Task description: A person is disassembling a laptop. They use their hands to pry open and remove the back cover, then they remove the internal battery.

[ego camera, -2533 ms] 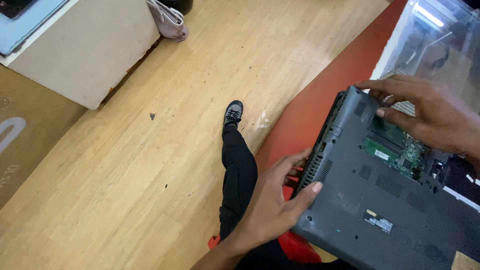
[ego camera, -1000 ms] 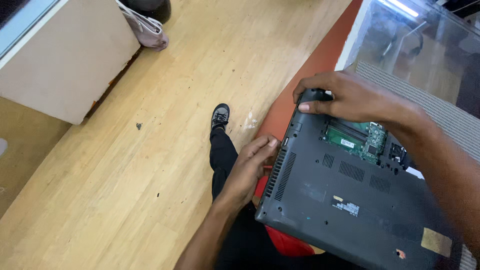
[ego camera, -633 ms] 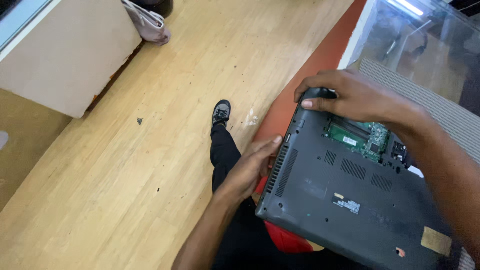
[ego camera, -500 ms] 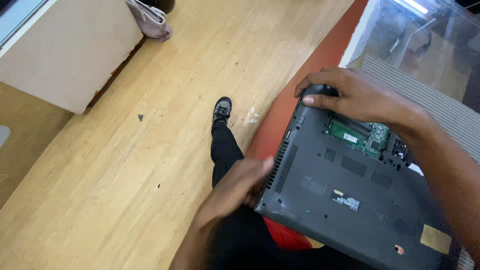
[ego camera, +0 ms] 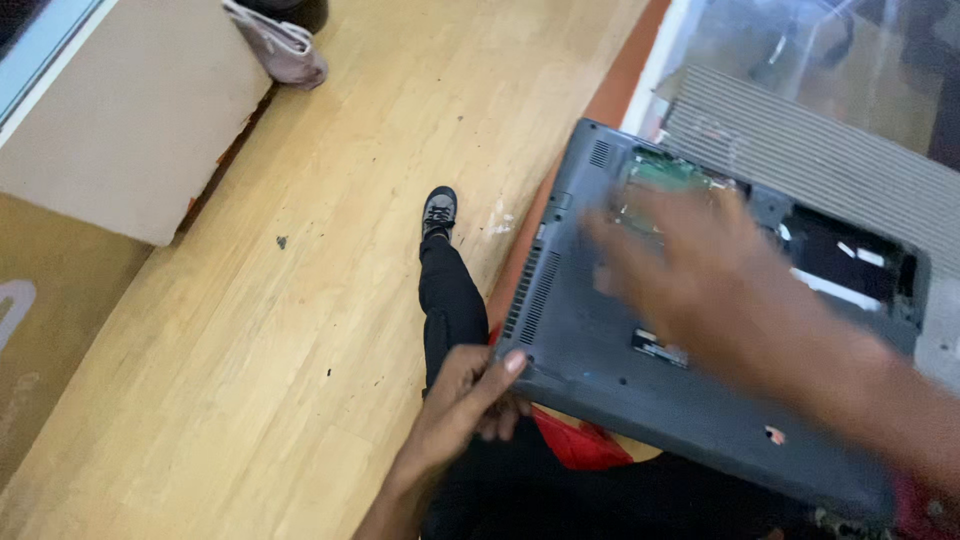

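Pinching the grey laptop (ego camera: 700, 360) corner, left hand (ego camera: 465, 400); right hand (ego camera: 700, 270) blurred above.

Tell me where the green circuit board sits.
In the head view, the green circuit board shows in the upturned laptop's open bay, far corner, just beyond the blurred right hand.

matt grey plastic laptop (ego camera: 600, 330), wooden floor (ego camera: 300, 300)

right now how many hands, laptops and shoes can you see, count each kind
hands: 2, the left hand at the laptop's near corner and the blurred right hand above it
laptops: 1, a grey laptop lying underside up
shoes: 1, a dark shoe on the wooden floor
total: 4
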